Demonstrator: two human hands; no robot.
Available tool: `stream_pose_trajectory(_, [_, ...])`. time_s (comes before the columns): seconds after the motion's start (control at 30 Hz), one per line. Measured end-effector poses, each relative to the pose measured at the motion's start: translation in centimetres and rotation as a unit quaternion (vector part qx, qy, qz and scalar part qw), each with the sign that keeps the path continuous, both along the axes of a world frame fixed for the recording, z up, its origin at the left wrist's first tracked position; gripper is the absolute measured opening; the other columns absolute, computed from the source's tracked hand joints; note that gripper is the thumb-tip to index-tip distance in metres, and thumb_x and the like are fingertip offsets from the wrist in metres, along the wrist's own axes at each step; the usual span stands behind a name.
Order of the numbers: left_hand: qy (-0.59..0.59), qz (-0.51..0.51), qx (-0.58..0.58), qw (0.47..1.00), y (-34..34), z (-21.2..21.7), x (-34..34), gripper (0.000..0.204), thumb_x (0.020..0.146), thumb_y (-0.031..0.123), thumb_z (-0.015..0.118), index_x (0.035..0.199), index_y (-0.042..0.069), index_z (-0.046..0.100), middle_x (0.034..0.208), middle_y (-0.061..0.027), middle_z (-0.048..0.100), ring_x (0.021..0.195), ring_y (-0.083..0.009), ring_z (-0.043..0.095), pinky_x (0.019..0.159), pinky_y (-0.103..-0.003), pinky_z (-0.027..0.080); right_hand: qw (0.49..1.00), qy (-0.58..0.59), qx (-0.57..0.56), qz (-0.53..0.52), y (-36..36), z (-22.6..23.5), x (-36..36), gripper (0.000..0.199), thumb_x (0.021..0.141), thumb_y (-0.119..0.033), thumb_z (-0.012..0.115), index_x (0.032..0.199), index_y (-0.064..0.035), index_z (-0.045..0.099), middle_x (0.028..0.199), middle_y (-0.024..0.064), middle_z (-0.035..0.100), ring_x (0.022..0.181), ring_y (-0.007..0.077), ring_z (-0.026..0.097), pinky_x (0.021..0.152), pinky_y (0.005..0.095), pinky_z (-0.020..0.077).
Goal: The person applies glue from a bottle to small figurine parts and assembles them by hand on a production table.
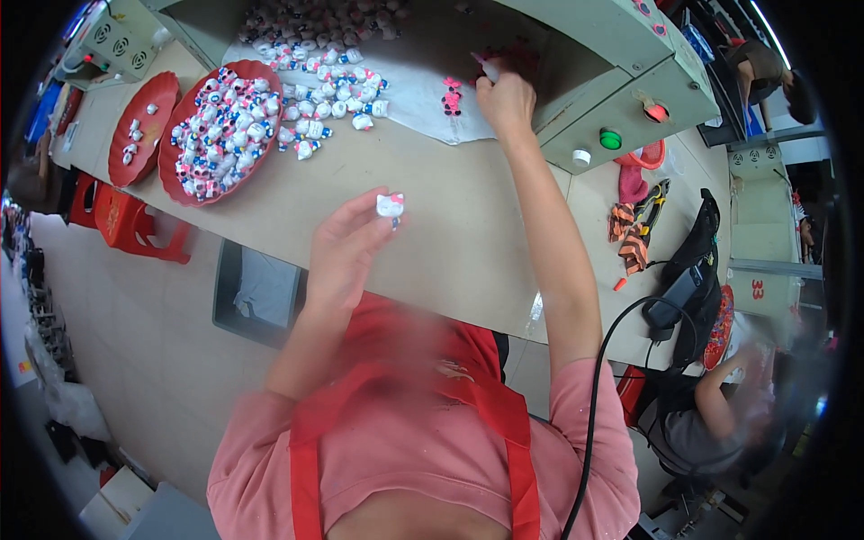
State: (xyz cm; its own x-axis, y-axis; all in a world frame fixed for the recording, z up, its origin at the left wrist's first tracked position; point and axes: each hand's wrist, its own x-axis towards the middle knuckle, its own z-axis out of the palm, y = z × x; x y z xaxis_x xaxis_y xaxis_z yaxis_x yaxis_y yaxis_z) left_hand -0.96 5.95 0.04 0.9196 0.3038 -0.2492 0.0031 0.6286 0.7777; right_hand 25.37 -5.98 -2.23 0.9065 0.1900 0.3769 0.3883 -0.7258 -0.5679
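My left hand [346, 236] pinches a small white cat-head figurine [391, 205] with a pink bow, held above the front of the table. My right hand [508, 97] reaches to the back, under the overhang of a pale green machine housing. A thin whitish, pointed tool or piece [487, 68] shows at its fingertips, too small to name. Beside that hand, several tiny pink pieces [452, 96] lie on a white cloth [423, 85], and more pink pieces sit in the shade behind it. Many white, blue and pink figurines [337, 90] are heaped to the left.
A red dish [171, 187] full of figurines stands at the left beside another red dish [115, 162] holding a few. The housing [621, 112] bears a green button. Pliers [654, 205], cloth strips [634, 247] and a black cable [598, 378] are at right. Another person [711, 414] sits lower right.
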Motion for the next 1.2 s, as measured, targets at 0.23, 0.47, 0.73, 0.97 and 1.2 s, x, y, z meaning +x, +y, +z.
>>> stream_pose_trajectory(0.23, [0.016,0.036,-0.011,0.999,1.3,-1.0,-0.4,0.037,0.081,-0.002,0.057,0.117,-0.004,0.051,0.110,-0.0183,0.059,0.096,-0.0231,0.061,0.086,-0.030,0.049,0.986,-0.065,-0.115,0.099,-1.8,-2.0,-4.0,0.021,0.069,-0.007,0.061,0.089,-0.0087,0.066,0.097,0.0132,0.060,0.094,0.0301,0.057,0.080,0.0397,0.0464])
stream_pose_trajectory(0.47, [0.030,-0.018,-0.013,0.999,0.7,-1.0,1.1,0.036,0.082,-0.001,0.057,0.117,-0.005,0.050,0.108,-0.0146,0.059,0.097,-0.0220,0.060,0.086,-0.030,0.048,0.995,-0.049,0.075,0.052,-7.1,-0.7,-12.0,0.015,0.068,-0.003,0.062,0.083,-0.0030,0.064,0.093,0.0120,0.063,0.082,0.0258,0.061,0.073,0.0310,0.0481])
stream_pose_trajectory(0.73, [0.030,-0.057,-0.018,0.998,-0.9,-0.9,1.2,0.037,0.081,-0.001,0.058,0.117,-0.005,0.050,0.107,-0.0127,0.060,0.097,-0.0204,0.059,0.086,-0.031,0.047,0.995,0.093,-0.009,-0.026,-6.6,-1.4,-12.6,0.018,0.074,-0.015,0.067,0.086,-0.0026,0.065,0.087,0.0121,0.063,0.073,0.0289,0.062,0.068,0.0346,0.0482])
stream_pose_trajectory(0.97, [0.038,-0.050,-0.017,0.998,-1.3,-1.0,0.9,0.037,0.080,-0.002,0.058,0.117,-0.005,0.051,0.107,-0.0132,0.060,0.096,-0.0207,0.059,0.087,-0.032,0.047,0.995,0.092,-0.016,-0.028,-6.6,-0.8,-12.1,0.023,0.071,-0.022,0.070,0.086,-0.0052,0.067,0.090,0.0131,0.063,0.071,0.0340,0.060,0.067,0.0379,0.0483])
stream_pose_trajectory(1.2, [0.015,-0.074,-0.022,0.997,-1.9,-1.1,1.3,0.036,0.081,-0.002,0.058,0.117,-0.004,0.051,0.106,-0.0130,0.061,0.096,-0.0220,0.061,0.085,-0.029,0.048,0.929,0.332,0.165,-0.011,-8.2,0.7,-15.7,0.014,0.072,-0.010,0.068,0.083,-0.0017,0.065,0.068,0.0012,0.055,0.054,0.0079,0.049,0.048,0.0223,0.0392])
